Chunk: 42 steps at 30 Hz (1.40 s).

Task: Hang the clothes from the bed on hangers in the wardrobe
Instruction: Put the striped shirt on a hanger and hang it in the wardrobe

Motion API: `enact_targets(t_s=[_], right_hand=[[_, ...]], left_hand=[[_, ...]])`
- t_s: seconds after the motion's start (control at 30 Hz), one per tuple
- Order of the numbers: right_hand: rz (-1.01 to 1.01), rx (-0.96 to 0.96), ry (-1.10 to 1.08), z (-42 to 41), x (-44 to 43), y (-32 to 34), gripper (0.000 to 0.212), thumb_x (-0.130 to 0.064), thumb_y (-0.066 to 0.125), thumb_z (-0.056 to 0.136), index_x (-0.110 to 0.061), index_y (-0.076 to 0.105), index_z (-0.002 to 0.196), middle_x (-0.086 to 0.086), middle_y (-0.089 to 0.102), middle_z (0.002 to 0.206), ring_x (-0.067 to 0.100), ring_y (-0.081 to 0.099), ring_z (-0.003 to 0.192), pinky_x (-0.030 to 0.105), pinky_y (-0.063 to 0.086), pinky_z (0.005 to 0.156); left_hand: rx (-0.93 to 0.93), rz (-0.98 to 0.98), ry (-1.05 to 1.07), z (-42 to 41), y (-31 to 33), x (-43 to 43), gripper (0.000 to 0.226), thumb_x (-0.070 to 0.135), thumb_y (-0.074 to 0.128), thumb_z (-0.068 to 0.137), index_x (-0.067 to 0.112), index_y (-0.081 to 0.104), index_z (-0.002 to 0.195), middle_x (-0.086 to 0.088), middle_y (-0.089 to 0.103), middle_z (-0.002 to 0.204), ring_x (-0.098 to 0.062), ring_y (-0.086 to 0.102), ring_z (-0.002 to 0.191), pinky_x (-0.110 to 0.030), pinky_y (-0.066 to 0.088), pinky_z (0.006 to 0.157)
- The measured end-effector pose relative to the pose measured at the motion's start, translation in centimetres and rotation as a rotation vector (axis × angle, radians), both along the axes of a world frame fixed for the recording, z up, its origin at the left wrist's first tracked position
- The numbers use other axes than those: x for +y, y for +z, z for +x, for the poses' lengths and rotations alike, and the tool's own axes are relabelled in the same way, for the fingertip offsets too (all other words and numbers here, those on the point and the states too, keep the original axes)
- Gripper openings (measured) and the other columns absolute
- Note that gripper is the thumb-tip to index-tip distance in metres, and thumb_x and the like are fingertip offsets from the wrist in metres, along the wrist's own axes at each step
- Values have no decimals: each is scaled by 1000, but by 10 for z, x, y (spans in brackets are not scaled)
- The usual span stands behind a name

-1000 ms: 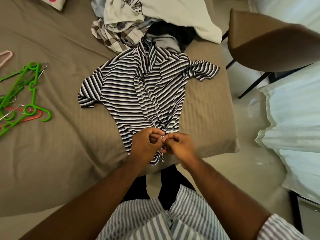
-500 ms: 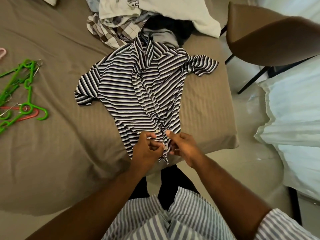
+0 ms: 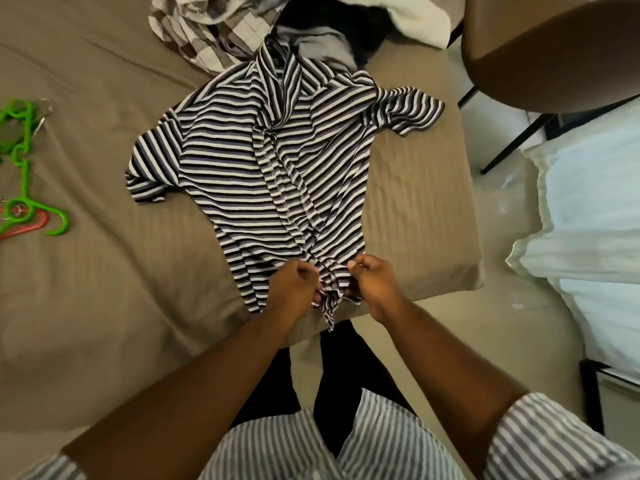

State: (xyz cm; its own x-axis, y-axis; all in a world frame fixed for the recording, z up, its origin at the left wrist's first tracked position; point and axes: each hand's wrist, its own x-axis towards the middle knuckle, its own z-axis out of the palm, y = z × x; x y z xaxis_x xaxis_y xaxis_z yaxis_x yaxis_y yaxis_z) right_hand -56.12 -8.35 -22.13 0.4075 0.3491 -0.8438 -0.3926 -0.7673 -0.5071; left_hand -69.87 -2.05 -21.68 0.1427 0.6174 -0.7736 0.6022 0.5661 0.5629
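At the near edge of the bed (image 3: 104, 323), left hand (image 3: 294, 289) and right hand (image 3: 375, 289), knuckles together a second ago, now sit apart, each pinching the bunched hem of the striped shirt (image 3: 242, 174) spread flat there; knot probably loosening, green hangers (image 3: 25, 168) untouched off to the left.

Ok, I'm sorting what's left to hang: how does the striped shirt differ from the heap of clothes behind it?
The striped shirt lies spread out on its own; the heap of clothes is several garments bunched together. The left hand and right hand grip the striped shirt's bunched hem; no hand touches the heap of clothes. Both lie on the bed, not yet hung.
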Motion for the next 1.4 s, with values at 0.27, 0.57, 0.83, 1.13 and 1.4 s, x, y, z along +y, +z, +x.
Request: enact_targets(t_s=[0.27,0.57,0.83,1.13,1.4], right_hand=[[-75,115,-114,12,-2,-19,21,-10,51,100,-16,61,82,2,68,74,19,65,67,34,55,66],[135,-637,676,5,13,-24,25,-39,79,83,-22,63,91,-1,62,86,13,58,73,29,46,64],[-61,-527,721,8,24,-38,16,-22,64,93,-17,76,84,-1,74,84,14,66,78,18,46,66],[111,195,61,4,20,11,7,-7,64,97,-8,69,93,-2,58,67,10,49,60,24,44,54],[284,-202,234,-4,27,53,6,-11,77,88,-13,72,86,-4,66,69,6,57,62,22,48,62]], left_hand=[[376,45,-285,26,-53,38,56,57,67,87,3,70,103,-11,70,97,-30,68,94,-29,43,65],[362,231,-243,17,-62,17,17,37,62,95,25,70,103,-6,68,107,-23,67,89,-39,56,78],[452,297,-348,24,-57,16,19,44,70,88,29,72,98,-2,65,107,-24,65,96,-34,51,74],[30,260,-78,0,-12,18,12,29,77,86,21,69,87,8,69,82,-7,62,75,-18,45,66],[-103,245,-138,-11,45,37,10,29,76,88,22,69,88,1,73,79,-17,71,74,-43,61,77]])
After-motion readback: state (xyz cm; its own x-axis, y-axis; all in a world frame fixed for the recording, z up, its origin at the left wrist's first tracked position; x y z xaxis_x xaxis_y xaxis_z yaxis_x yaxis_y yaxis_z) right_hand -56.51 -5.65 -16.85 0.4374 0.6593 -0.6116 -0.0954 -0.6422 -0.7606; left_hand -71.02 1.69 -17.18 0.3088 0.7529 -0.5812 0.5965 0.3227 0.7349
